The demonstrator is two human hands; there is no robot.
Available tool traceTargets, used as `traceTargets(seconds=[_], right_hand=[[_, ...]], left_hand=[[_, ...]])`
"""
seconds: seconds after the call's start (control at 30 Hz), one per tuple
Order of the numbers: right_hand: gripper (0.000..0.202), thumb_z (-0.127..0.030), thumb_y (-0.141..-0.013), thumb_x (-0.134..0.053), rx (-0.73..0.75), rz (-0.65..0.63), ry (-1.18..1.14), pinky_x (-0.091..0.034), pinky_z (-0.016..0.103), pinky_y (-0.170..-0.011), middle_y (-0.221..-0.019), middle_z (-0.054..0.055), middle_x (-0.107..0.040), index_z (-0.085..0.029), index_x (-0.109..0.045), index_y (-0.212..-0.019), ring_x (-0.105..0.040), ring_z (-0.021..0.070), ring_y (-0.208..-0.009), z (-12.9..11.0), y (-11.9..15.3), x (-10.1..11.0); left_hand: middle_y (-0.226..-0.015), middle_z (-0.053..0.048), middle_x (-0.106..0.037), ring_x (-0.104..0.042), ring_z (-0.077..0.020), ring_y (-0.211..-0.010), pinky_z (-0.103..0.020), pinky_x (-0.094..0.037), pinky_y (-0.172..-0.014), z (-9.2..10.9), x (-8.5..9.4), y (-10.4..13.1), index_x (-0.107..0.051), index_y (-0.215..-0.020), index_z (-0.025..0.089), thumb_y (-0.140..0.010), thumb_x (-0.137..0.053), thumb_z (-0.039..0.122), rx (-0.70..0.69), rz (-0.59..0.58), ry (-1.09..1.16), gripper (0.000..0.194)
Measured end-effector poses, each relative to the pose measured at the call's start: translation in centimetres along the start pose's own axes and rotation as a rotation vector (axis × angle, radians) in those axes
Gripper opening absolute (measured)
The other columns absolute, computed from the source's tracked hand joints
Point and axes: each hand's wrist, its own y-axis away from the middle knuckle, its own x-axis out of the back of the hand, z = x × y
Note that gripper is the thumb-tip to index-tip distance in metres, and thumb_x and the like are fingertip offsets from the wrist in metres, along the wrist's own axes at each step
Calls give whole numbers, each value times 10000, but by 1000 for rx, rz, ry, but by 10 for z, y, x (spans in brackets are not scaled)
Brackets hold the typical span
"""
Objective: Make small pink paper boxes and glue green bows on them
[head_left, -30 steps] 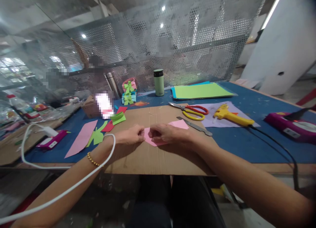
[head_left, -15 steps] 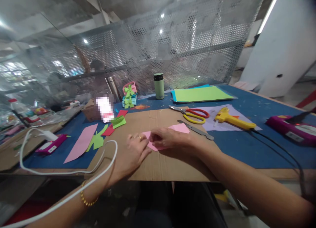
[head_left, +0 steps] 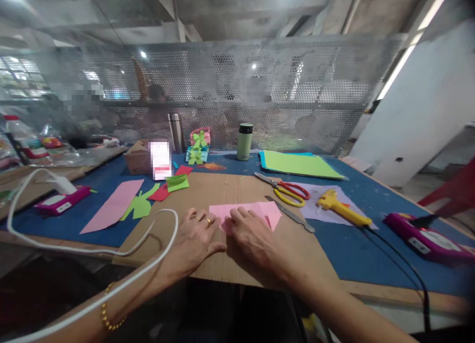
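The pink paper, matte and plain light pink, lies just below the centre of the frame, set crosswise on the brown cardboard. Its long upper edge runs nearly level, rising slightly toward the right of the frame. At its right end a crease sets off a pointed, roughly triangular part whose corner points down toward the lower right of the frame. The right hand rests over its middle with bent fingers, hiding much of the lower edge. The left hand, fingers spread, is at its left end; whether those fingertips press on it cannot be told.
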Motion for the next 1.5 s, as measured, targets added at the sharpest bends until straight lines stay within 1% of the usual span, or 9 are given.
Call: traceTargets(seconds=[0.2, 0.3, 0.4, 0.6, 0.77, 0.93, 1.13, 1.3, 1.5], right_hand=[[155, -169, -931, -530, -37, -39, -104, -414, 348, -752, -933, 122, -605, -143, -683, -936, -518, 234, -864, -3, -2, 5], [255, -118, -932, -491, -74, 121, -311, -438, 312, -803, -1045, 85, -613, -207, -680, -1079, -539, 200, -933, 16, 25, 20], [325, -75, -909, -458, -193, 296, -291, -442, 361, -855, -1062, 108, -615, -184, -660, -1139, -546, 224, -975, 39, 53, 33], [289, -22, -910, -419, -270, 11, -80, -414, 370, -863, -995, 122, -621, -141, -675, -973, -525, 233, -957, 48, 64, 26], [234, -28, -915, -423, -285, -52, 31, -397, 365, -851, -980, 122, -601, -133, -632, -910, -508, 229, -918, 39, 57, 21], [188, -93, -945, -434, -263, -45, 98, -379, 352, -798, -937, 108, -586, -148, -600, -877, -496, 217, -851, 36, 57, 22], [302, -333, -1031, -409, -342, 32, 138, -369, 361, -840, -931, 88, -595, -189, -615, -863, -525, 230, -905, 31, 55, 14], [418, -597, -925, -526, -472, 52, 183, -367, 368, -779, -941, 92, -602, -188, -591, -870, -547, 255, -893, 32, 45, 10], [430, -603, -867, -571, -507, -47, 189, -361, 382, -785, -992, 115, -617, -177, -596, -924, -560, 281, -942, 36, 35, 16]], left_hand=[[-1242, -150, -645, -563, -325, -1123, -477, -327, -968, 3, 0, 1, -594, -1252, 139, -925, -603, 481, 17, -59, -57, 473], [-1237, -148, -645, -558, -328, -1134, -467, -334, -954, 4, -1, 0, -578, -1305, 160, -921, -617, 467, 15, -57, -48, 493], [-1199, -131, -649, -549, -328, -1135, -456, -336, -926, 3, 0, -1, -572, -1347, 245, -935, -600, 455, -10, -51, -48, 463], [-1219, -146, -636, -547, -342, -1133, -480, -337, -916, 0, -2, -2, -576, -1369, 295, -945, -557, 501, -4, -80, -55, 471], [-1242, -135, -639, -537, -349, -1178, -508, -323, -972, -2, -5, -2, -597, -1351, 287, -921, -571, 540, -5, -47, -64, 499], [-1286, -119, -622, -522, -338, -1207, -496, -330, -1002, 3, 3, -7, -631, -1276, 239, -905, -594, 545, -17, -31, -42, 483], [-1083, -139, -682, -592, -311, -1081, -474, -375, -995, 24, 2, -14, -660, -1105, 127, -975, -526, 434, 6, -8, -28, 359], [-1089, -163, -684, -599, -325, -1067, -465, -425, -933, 33, 2, -30, -674, -1055, 108, -987, -509, 399, 188, -27, 12, 341], [-1153, -196, -645, -562, -370, -1102, -484, -439, -902, 28, -1, -47, -699, -1060, 108, -909, -589, 498, 265, -34, 40, 433]])
